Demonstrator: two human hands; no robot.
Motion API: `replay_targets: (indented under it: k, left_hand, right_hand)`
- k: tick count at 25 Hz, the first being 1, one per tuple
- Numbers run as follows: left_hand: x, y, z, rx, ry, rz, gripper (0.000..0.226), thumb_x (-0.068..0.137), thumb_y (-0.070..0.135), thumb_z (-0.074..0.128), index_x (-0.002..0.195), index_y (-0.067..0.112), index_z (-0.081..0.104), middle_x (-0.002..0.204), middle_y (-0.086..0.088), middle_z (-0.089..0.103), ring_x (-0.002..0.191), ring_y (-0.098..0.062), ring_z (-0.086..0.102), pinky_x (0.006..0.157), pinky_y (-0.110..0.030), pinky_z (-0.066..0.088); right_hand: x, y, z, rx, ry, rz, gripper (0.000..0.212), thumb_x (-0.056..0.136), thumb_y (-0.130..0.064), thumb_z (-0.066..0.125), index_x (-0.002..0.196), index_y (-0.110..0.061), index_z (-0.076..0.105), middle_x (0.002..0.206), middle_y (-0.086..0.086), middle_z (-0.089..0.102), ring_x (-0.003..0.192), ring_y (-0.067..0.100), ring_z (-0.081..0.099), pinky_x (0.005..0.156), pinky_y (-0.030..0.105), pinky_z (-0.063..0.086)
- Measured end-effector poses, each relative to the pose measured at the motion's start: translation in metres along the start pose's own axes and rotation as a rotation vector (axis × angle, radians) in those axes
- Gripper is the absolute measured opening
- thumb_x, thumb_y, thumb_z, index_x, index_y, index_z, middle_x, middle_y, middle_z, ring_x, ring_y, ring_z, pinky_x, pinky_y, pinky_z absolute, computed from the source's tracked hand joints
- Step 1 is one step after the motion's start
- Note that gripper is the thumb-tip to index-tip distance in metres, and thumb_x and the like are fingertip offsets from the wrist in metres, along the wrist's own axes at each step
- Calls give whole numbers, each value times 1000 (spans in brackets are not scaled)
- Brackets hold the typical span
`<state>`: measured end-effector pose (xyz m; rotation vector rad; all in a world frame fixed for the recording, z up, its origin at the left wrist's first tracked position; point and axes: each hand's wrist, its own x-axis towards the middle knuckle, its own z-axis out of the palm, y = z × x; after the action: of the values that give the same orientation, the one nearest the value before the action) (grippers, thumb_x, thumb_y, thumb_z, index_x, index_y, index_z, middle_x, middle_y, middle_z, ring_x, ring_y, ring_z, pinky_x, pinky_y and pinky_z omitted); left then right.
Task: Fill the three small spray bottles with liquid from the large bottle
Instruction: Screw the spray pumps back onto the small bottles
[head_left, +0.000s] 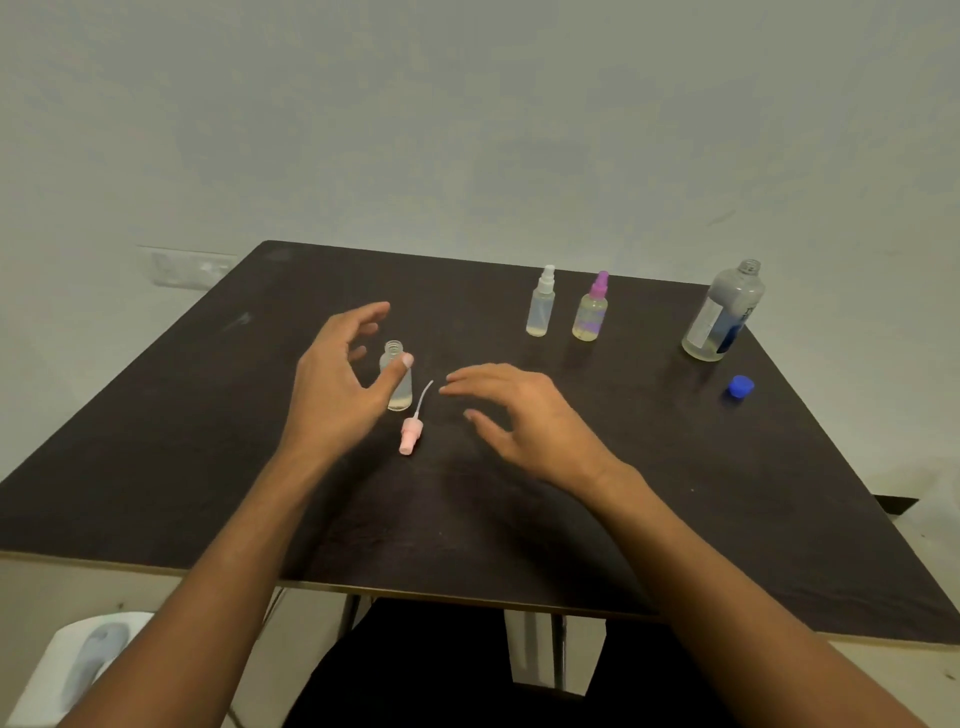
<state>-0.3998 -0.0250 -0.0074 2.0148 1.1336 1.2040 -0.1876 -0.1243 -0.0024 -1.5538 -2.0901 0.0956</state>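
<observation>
Dark counter (675, 519) against a pale wall, two bare hands spread above an uncapped small spray bottle.

Near the middle, the uncapped bottle (399, 382) stands upright with a little clear liquid at its bottom; the left hand (337, 384) curls open around it, thumb tip in front of its shoulder, though whether it touches I cannot tell. Just near of the bottle lies its pink spray head (411, 434), dip tube pointing far. The right hand (524, 415) hovers palm-down with fingers spread, holding nothing. Farther right stand a white-capped spray bottle (542, 304) and a purple-capped spray bottle (591, 309), side by side. At far right the large bottle (724, 314) stands open, its blue cap (740, 387) lying just near of it.
</observation>
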Motion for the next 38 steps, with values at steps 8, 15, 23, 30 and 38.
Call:
replay_targets:
  k: [8, 15, 23, 30, 38]
  left_hand:
    - [1, -40, 14, -20, -200, -172, 62, 88, 22, 82, 144, 23, 56, 131, 7, 68, 118, -5, 64, 102, -22, 51]
    - [2, -41, 18, -2, -142, -203, 40, 90, 18, 81, 127, 21, 67, 110, 11, 73, 96, 9, 65, 87, -9, 51]
    - [7, -15, 25, -35, -173, -157, 45, 89, 20, 82, 131, 24, 67, 114, 13, 73, 103, 6, 67, 86, -3, 47]
    - [6, 31, 57, -73, -253, -50, 47, 90, 23, 81, 134, 26, 66, 110, 17, 70, 98, 14, 63, 78, 5, 44]
    - [-1, 67, 86, -111, -348, 25, 49, 89, 23, 81, 136, 25, 66, 108, 21, 67, 89, 27, 59, 77, 6, 43]
  right_hand:
    - [22, -14, 50, -137, -244, -171, 39, 101, -7, 56, 135, -20, 69, 143, 1, 62, 128, 21, 58, 99, 40, 56]
    - [24, -13, 51, -86, -199, -185, 30, 103, -10, 56, 127, -17, 73, 134, 3, 67, 123, 20, 61, 98, 38, 54]
    - [24, -5, -22, 131, 212, 43, 28, 98, -17, 72, 126, -21, 74, 120, -8, 75, 110, -2, 67, 99, 12, 52]
    - [17, -4, -108, 469, 480, 161, 31, 96, -20, 79, 125, -11, 71, 114, 3, 78, 108, 13, 76, 98, 33, 61]
    - [-1, 3, -131, 471, 495, 203, 36, 96, -19, 78, 128, -7, 68, 115, 7, 78, 107, 13, 77, 97, 36, 62]
